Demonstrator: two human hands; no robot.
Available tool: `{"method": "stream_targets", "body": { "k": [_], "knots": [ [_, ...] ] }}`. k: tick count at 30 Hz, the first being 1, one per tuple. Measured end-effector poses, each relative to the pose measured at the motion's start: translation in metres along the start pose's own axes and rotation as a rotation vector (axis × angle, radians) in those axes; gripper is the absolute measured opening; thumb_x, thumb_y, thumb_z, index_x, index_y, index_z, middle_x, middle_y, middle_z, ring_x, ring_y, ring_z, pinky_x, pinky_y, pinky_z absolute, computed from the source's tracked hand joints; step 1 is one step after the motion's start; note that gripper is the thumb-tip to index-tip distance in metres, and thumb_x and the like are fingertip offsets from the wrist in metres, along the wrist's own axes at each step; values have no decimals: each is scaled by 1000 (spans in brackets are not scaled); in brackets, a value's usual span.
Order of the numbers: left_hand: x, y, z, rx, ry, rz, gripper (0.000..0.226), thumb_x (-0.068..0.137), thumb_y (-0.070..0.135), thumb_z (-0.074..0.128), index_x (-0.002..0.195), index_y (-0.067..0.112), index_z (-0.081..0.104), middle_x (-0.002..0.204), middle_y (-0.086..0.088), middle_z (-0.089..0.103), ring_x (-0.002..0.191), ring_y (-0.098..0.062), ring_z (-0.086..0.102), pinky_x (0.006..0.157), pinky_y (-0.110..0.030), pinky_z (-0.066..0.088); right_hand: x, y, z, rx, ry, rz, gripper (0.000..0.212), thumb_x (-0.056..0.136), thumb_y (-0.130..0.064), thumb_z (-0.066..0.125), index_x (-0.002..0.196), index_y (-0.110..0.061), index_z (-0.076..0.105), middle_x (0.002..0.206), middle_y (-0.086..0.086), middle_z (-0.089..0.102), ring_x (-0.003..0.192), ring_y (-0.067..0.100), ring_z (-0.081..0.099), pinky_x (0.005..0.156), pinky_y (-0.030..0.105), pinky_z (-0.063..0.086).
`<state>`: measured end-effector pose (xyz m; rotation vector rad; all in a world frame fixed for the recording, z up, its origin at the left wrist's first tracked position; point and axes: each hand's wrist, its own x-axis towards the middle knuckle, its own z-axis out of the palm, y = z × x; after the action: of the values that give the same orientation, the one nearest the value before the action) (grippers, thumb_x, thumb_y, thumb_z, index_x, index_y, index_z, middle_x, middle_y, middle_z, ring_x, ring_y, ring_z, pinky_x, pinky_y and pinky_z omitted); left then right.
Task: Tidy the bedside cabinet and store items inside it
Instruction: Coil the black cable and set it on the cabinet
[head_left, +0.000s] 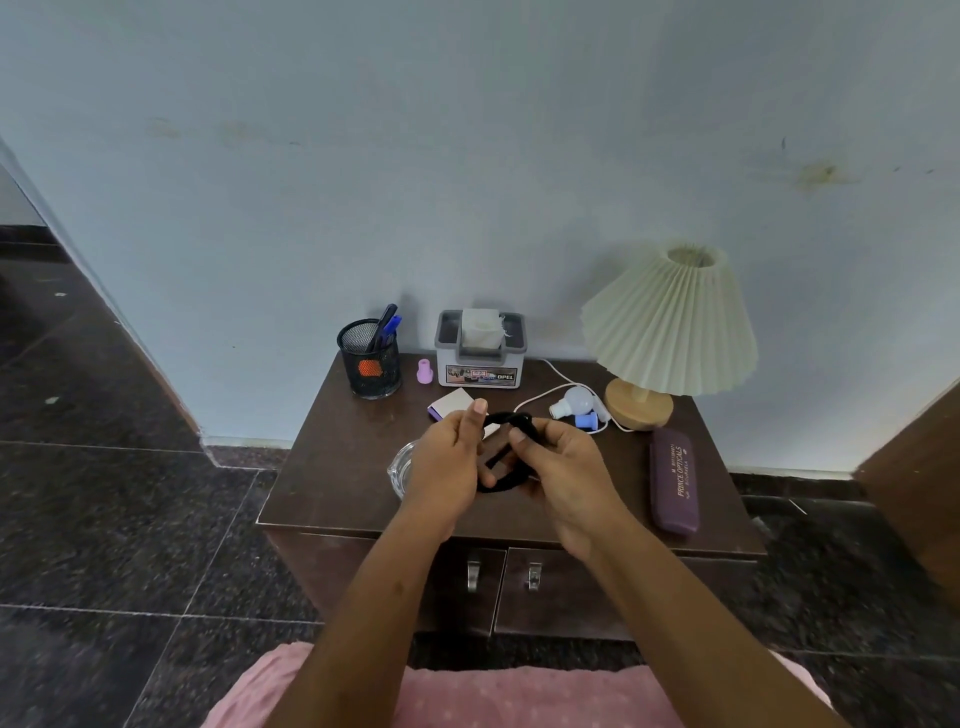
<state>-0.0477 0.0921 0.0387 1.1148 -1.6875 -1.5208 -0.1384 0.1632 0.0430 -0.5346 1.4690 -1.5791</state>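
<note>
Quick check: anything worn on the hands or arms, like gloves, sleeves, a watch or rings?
Nothing visible. The left hand and right hand are bare, with no gloves, and both forearms are uncovered up to the frame edge. No watch, bracelet or ring shows.

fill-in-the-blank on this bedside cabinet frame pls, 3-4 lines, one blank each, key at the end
1. Both hands, left hand and right hand, hold a coiled ____ cord.
2. The purple glasses case lies on the dark wooden cabinet top nearest its ____ edge.
3. The black mesh cup holds ____.
4. The two cabinet doors are ____.

Missing words: black; right; pens; closed
</note>
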Motion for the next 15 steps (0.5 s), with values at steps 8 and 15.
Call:
{"method": "stream_targets", "body": {
  "k": [8, 15],
  "knots": [
    [4, 1, -7, 32, -27, 56, 39, 97, 46, 37, 77, 18, 57, 73, -4, 54, 42, -4, 42, 41, -11, 34, -12, -10, 1, 307, -141, -9, 19, 96, -7, 48, 111, -18, 45, 65, 1, 63, 61, 11, 63, 58, 27, 52],
    [5, -2, -1, 45, 89, 204, 42, 85, 65, 43, 70, 30, 62, 61, 6, 56, 61, -23, 60, 66, -49, 54, -16, -15, 6, 598, -263, 29, 20, 93, -3, 42, 107, -14, 53, 67, 3, 60, 52, 8, 54, 54, 22, 51]
  ]
}}
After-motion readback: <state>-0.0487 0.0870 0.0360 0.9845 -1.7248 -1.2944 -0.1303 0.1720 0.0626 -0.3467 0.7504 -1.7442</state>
